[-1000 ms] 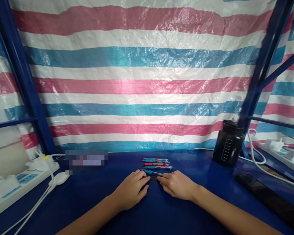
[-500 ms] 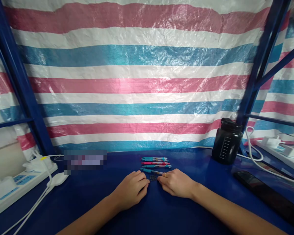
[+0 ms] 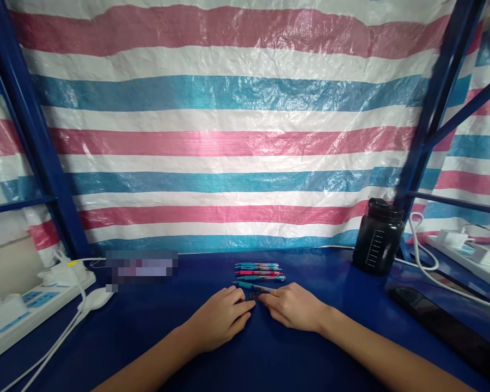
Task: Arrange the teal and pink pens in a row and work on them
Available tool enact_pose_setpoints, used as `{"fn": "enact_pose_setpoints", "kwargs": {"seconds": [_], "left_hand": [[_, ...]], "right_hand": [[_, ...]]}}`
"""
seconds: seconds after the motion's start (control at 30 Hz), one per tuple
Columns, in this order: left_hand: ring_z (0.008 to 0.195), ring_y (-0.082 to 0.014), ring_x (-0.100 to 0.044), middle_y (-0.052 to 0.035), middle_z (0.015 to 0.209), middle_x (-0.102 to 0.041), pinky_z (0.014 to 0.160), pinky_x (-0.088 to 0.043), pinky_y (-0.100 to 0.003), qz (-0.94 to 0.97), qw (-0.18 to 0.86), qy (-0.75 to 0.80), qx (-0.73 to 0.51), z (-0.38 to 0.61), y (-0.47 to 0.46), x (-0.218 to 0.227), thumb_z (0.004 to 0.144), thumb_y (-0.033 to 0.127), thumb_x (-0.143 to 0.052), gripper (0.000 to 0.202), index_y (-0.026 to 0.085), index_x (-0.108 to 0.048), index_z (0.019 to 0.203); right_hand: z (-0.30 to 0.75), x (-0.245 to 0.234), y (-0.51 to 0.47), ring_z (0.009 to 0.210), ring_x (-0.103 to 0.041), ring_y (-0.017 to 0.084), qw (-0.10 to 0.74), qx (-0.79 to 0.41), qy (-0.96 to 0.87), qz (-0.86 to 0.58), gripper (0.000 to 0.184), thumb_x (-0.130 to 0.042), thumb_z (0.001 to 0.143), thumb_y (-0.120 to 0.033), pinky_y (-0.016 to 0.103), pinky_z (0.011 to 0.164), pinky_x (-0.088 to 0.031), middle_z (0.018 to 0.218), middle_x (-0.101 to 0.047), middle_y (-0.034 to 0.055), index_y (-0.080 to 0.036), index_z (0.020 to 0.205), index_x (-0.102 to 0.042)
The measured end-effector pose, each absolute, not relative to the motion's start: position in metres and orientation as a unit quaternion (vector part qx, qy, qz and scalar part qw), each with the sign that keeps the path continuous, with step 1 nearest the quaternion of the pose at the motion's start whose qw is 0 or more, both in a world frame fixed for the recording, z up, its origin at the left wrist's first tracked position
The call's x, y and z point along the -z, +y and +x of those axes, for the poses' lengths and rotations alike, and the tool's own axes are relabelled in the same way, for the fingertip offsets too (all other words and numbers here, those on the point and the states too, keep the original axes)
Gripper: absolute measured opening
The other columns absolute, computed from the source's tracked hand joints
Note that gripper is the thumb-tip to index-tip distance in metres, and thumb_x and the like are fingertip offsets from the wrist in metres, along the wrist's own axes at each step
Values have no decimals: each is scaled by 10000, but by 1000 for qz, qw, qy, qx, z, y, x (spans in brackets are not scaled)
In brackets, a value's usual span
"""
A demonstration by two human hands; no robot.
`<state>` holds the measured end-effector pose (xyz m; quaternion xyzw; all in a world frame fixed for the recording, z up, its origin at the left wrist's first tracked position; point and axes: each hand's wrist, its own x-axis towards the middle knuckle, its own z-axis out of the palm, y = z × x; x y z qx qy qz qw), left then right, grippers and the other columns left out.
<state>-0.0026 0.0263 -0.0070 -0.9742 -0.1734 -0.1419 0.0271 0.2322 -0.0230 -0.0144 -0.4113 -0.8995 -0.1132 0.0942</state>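
Whereas the small dark pieces [image 3: 252, 296] at lower centre were more openly shown half a second ago, they are now partly covered — the foremost fingers of both hands having been brought closer in. Left hand [image 3: 218, 318], lower centre-left: loosely bent, one finger extended further towards the pieces; whether anything is pinched cannot be told. Right hand [image 3: 296, 305], lower centre-right: ringed, a fingertip laid at or over the right edge of the pieces; the right end of a blue pen [image 3: 245, 285] is met by the same fingers, though whether it is gripped or merely touched cannot be told. By this change, attention is judged to be centred upon the pieces rather than the pens. Row of pens [image 3: 253, 274], just above in the frame: several blue, one red, laid side by side, unaltered. Also listed: black bottle [image 3: 378, 239], right of frame, upright; dark phone [image 3: 445, 326], lower right, lying flat on the blue desk [image 3: 277, 362].
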Motion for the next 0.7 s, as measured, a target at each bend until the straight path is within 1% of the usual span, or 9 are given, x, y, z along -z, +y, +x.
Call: {"fn": "enact_pose_setpoints", "kwargs": {"seconds": [0.17,0.33,0.53,0.7], "left_hand": [[842,-200,-541,-51,931,-581,766,-440,-329,-975,25,-181,130,-2,26,8,967,221,-444,265,203,-622,1162],[847,-207,-544,-54,945,-586,756,-439,-338,-974,30,-185,127,-2,25,7,970,223,-445,264,205,-618,1168],[840,-199,-544,-54,939,-582,757,-455,-326,-975,25,-180,127,-2,26,6,966,204,-441,278,208,-611,1186],[838,-201,-544,-57,940,-583,762,-461,-333,-976,33,-177,125,-2,26,5,965,210,-441,290,208,-600,1207]], "right_hand": [[233,13,-22,737,-667,180,95,99,-903,-407,325,-403,947,-192,264,603,-426,927,-701,50,-180,1234,-554],[232,12,-23,730,-667,184,88,101,-901,-413,302,-400,945,-186,266,597,-419,906,-698,46,-178,1195,-570],[232,12,-24,689,-657,175,84,104,-899,-417,256,-390,954,-189,264,577,-402,855,-692,39,-166,1120,-583],[233,11,-24,707,-663,178,91,106,-899,-414,272,-390,955,-185,267,581,-404,897,-698,43,-169,1164,-564]]}}
